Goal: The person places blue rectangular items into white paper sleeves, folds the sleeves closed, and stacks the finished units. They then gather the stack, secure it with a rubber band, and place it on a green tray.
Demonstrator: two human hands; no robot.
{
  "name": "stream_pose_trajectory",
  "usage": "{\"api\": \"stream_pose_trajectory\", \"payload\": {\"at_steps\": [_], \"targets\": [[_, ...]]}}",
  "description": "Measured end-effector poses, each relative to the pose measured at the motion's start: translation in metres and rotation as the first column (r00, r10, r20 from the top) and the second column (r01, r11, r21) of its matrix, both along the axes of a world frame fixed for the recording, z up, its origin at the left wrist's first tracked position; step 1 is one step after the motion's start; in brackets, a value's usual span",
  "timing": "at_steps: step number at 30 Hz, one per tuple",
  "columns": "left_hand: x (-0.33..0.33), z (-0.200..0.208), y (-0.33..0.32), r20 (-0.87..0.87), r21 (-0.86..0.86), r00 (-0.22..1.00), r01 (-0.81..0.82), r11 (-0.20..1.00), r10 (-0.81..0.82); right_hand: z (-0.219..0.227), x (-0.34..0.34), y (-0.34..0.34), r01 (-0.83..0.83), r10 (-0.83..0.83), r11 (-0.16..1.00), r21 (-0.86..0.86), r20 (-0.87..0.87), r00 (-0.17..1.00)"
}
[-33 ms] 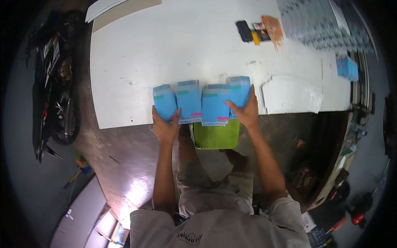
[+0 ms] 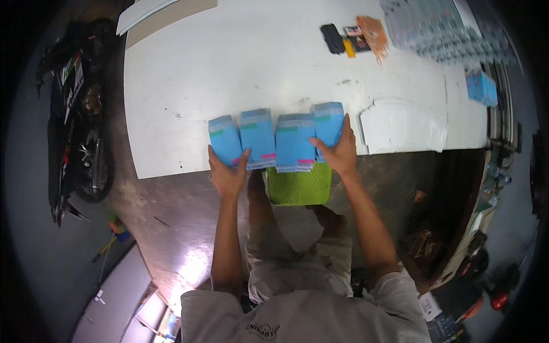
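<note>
Several stacks of blue printed paper pieces stand side by side along the near edge of the white table (image 2: 229, 63). My left hand (image 2: 229, 176) grips the leftmost blue stack (image 2: 225, 140), fingers on its outer side and thumb near its lower right corner. My right hand (image 2: 341, 153) clasps the rightmost blue stack (image 2: 327, 121), its thumb reaching toward the neighbouring blue stack (image 2: 295, 140). Another blue stack (image 2: 257, 134) sits between, touched by neither palm. The two middle stacks overhang the table edge slightly.
Below the edge is a green textured panel (image 2: 300, 186). White sheets (image 2: 403, 128) lie to the right; beyond are a black case (image 2: 332, 39), an orange bag (image 2: 373, 37), piled grey printed sheets (image 2: 434, 28) and another blue stack (image 2: 482, 88). A motorcycle (image 2: 80, 126) stands left.
The view has shifted very slightly. Both hands keep the same hold, and the blue stacks stay in nearly the same arrangement.
</note>
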State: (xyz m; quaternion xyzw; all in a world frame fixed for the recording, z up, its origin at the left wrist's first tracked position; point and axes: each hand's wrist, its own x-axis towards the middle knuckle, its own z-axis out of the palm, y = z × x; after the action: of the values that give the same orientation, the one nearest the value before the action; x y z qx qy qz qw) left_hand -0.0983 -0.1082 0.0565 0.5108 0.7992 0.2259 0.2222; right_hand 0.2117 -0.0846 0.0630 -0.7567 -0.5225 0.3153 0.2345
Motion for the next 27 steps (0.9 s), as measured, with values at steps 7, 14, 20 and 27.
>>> {"api": "stream_pose_trajectory", "payload": {"at_steps": [7,14,20,27], "targets": [[0.033,0.018,0.046,-0.135,-0.286,0.990,0.009,0.958,-0.049,-0.008,-0.024,-0.016,0.077,-0.075,0.997,-0.017,0.110,0.991],[0.065,0.027,0.064,-0.132,-0.368,0.987,0.039,0.929,-0.094,0.017,-0.042,0.005,0.168,-0.160,0.970,-0.177,0.059,0.985],[0.010,0.000,0.072,0.137,-0.241,0.978,0.186,0.952,-0.157,0.011,-0.032,0.000,0.211,-0.216,0.976,-0.060,-0.095,0.972],[0.020,0.022,0.019,0.348,-0.185,0.928,0.206,0.961,-0.131,0.009,-0.020,-0.068,0.226,-0.234,0.971,-0.073,-0.133,0.963]]}}
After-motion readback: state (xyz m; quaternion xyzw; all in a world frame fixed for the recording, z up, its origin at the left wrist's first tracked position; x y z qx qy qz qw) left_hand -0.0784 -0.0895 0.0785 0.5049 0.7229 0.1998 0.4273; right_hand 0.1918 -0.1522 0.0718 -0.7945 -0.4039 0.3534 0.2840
